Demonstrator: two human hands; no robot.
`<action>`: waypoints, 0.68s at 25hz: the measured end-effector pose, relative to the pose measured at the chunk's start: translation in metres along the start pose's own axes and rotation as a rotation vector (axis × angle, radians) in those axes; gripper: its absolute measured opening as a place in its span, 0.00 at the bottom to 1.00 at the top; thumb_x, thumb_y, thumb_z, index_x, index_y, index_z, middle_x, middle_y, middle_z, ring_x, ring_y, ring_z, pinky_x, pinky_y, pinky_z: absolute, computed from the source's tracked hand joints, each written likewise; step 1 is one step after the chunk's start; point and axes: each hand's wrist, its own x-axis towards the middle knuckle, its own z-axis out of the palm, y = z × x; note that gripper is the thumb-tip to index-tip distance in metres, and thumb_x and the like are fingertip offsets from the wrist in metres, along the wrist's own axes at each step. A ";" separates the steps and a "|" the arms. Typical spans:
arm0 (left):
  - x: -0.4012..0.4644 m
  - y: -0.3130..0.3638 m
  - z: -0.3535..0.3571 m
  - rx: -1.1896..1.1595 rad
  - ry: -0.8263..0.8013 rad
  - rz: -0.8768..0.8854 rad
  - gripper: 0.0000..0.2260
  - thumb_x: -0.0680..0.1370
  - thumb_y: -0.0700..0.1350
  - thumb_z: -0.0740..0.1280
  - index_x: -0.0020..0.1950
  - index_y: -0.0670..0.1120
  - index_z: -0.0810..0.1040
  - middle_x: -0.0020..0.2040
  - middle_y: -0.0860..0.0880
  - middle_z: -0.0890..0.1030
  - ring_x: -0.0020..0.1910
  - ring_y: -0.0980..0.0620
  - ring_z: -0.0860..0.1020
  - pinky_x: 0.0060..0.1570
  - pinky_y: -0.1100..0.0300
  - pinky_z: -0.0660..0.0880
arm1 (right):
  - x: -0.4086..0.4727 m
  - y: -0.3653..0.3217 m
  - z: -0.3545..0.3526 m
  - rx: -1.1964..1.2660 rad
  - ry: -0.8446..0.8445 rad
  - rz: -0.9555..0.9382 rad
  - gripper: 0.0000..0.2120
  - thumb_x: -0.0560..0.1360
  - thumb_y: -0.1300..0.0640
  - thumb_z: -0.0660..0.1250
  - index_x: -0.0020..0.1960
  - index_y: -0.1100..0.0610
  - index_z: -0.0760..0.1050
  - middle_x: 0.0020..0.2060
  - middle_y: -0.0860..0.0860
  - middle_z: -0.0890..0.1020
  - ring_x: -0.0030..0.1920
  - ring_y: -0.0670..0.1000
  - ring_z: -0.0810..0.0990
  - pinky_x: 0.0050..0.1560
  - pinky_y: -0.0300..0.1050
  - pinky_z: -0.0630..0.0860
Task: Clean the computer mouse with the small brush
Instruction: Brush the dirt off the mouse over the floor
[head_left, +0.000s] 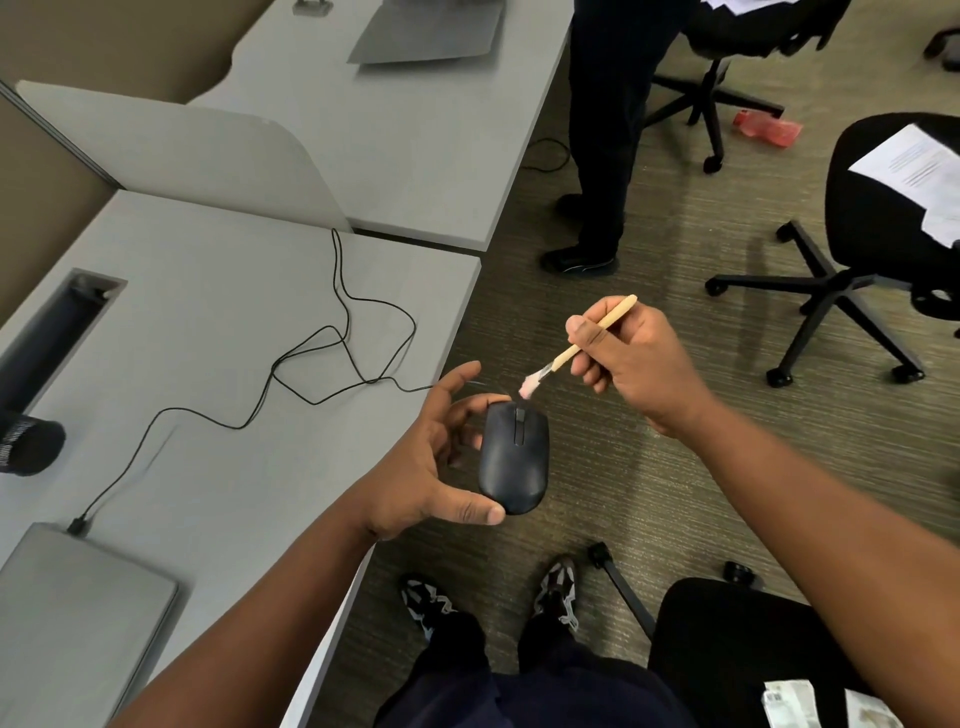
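My left hand holds a black computer mouse in the air beyond the desk's right edge, thumb at its near end and fingers at its far end. The mouse lies top up, scroll wheel showing. My right hand grips a small brush with a pale wooden handle. Its whitish bristles point down-left and hover just above the front of the mouse, near the wheel. The mouse's black cable trails in loops across the grey desk.
A closed grey laptop lies at the desk's near left, with the cable plugged into it. A black object sits at the left edge. Another person's legs stand ahead. Office chairs are on the carpet to the right.
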 end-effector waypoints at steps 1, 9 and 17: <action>0.001 0.001 0.000 0.005 -0.001 -0.001 0.62 0.62 0.43 0.87 0.86 0.61 0.52 0.78 0.51 0.74 0.73 0.37 0.74 0.73 0.31 0.71 | -0.002 -0.001 0.000 0.052 -0.020 -0.030 0.11 0.81 0.51 0.72 0.48 0.59 0.77 0.30 0.53 0.83 0.29 0.49 0.78 0.30 0.41 0.74; 0.011 0.003 -0.002 0.087 -0.080 0.014 0.62 0.63 0.45 0.88 0.85 0.67 0.51 0.76 0.57 0.74 0.70 0.47 0.78 0.72 0.46 0.74 | 0.002 -0.005 0.001 -0.355 -0.152 -0.148 0.10 0.80 0.47 0.71 0.45 0.53 0.77 0.31 0.51 0.84 0.30 0.49 0.80 0.33 0.46 0.77; 0.019 0.001 -0.006 0.119 -0.056 0.033 0.62 0.64 0.47 0.88 0.85 0.68 0.50 0.76 0.59 0.74 0.70 0.48 0.77 0.73 0.48 0.73 | 0.001 -0.004 0.001 -0.188 -0.207 -0.135 0.11 0.80 0.48 0.72 0.45 0.54 0.77 0.30 0.52 0.84 0.29 0.48 0.79 0.29 0.39 0.75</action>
